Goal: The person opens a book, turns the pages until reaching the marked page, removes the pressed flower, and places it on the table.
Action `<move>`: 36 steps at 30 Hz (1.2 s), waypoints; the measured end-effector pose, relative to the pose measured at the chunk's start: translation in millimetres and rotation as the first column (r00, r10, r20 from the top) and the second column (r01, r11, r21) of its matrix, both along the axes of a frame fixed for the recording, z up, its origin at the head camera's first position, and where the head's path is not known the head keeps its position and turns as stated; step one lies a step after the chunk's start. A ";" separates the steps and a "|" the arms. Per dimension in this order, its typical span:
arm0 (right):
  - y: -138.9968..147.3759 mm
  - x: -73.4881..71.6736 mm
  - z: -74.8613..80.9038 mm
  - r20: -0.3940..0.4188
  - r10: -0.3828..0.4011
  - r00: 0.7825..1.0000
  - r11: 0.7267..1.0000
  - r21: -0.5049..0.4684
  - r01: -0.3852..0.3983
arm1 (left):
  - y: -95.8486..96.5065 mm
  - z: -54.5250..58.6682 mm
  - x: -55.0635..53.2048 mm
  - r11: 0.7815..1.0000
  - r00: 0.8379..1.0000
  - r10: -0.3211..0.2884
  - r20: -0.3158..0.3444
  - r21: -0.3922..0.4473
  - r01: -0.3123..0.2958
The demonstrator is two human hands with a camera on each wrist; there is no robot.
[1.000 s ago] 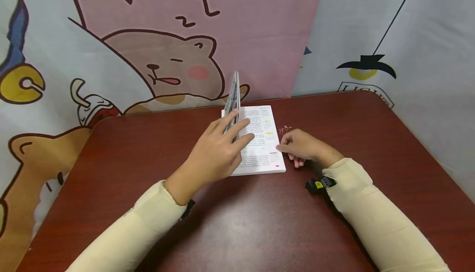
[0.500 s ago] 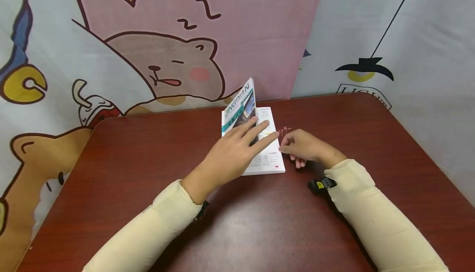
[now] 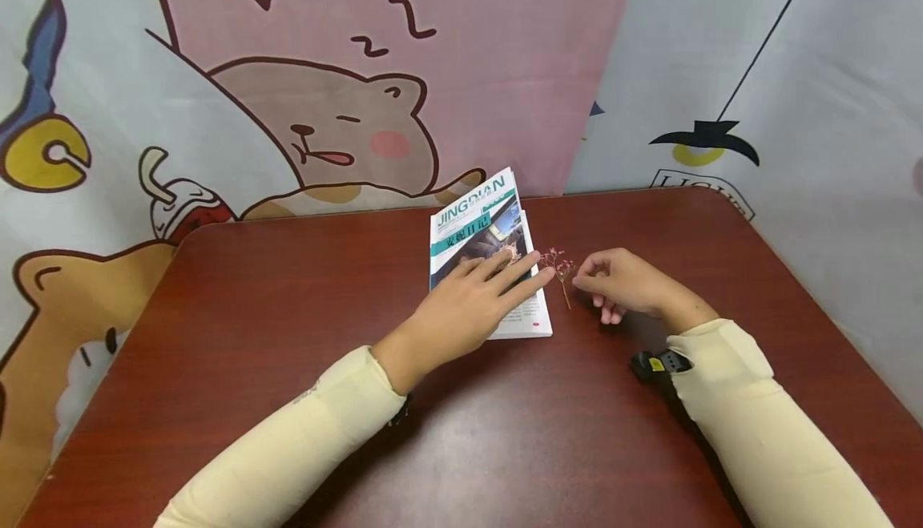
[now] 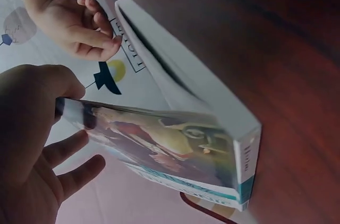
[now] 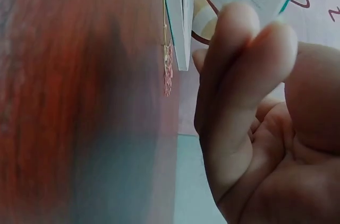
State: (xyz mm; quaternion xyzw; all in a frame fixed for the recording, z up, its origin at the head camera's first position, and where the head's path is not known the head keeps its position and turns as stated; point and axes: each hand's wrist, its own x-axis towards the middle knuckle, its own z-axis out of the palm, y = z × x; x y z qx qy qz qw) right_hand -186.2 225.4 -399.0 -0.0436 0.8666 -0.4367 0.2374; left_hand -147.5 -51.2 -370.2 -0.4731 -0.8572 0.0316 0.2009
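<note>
A paperback book point(image 3: 469, 227) with a teal and white cover lies on the table, its front cover and some pages tilted up off the block. My left hand point(image 3: 461, 308) is at the cover's free edge, with the thumb on its inner side and the other fingers spread over its outer face; the left wrist view shows this edge of the book point(image 4: 159, 139) between them. To the right of the book lies a small sprig of pink dried flowers point(image 3: 558, 268). My right hand point(image 3: 623, 284) hovers just right of the sprig, fingers loosely curled and holding nothing.
The dark red wooden table point(image 3: 288, 296) meets a cartoon-printed cloth backdrop point(image 3: 324, 127) along its far edge. A black wrist device point(image 3: 659, 364) is strapped under the right sleeve.
The raised cover has swung down rightward over the printed page, my left hand moving right with it. My right hand has drawn back from the page edge, bringing the whole sprig into view.
</note>
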 end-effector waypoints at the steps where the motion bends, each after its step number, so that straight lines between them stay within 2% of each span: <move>1: 0.8 0.8 -0.3 0.002 0.000 1.000 1.000 -0.004 0.000 | 0.3 -1.5 -0.1 1.000 1.000 0.000 0.008 -0.006 0.001; 4: 1.3 2.4 -0.3 -0.006 -0.003 1.000 1.000 -0.004 0.003 | 0.4 -4.8 -0.8 1.000 1.000 0.002 0.027 -0.020 -0.001; 12: -2.4 2.9 1.7 -0.078 0.032 0.996 0.999 0.039 -0.030 | -4.1 -15.2 -3.7 1.000 1.000 0.004 0.027 -0.029 -0.003; 16: -1.9 3.4 1.8 -0.082 0.027 0.996 0.998 0.051 -0.023 | -3.6 -18.4 -3.8 0.996 0.996 0.026 0.084 -0.092 -0.018; 20: -0.1 4.4 1.9 -0.081 0.017 0.997 0.998 0.056 -0.012 | -3.3 -21.3 -2.8 0.985 0.985 0.069 0.157 -0.168 -0.042; 27: 1.3 7.0 2.1 -0.073 0.007 0.997 0.998 0.057 -0.003 | -2.2 -26.1 -3.1 0.985 0.979 0.078 0.190 -0.168 -0.046; 30: 0.8 7.7 2.7 -0.072 0.007 0.997 0.998 0.057 -0.003 | -2.0 -24.8 -2.7 0.984 0.969 0.086 0.230 -0.174 -0.046; 36: -0.2 8.0 3.2 -0.074 0.004 0.997 0.999 0.053 0.000 | -1.0 -20.2 -2.8 0.979 0.938 0.121 0.325 -0.194 -0.059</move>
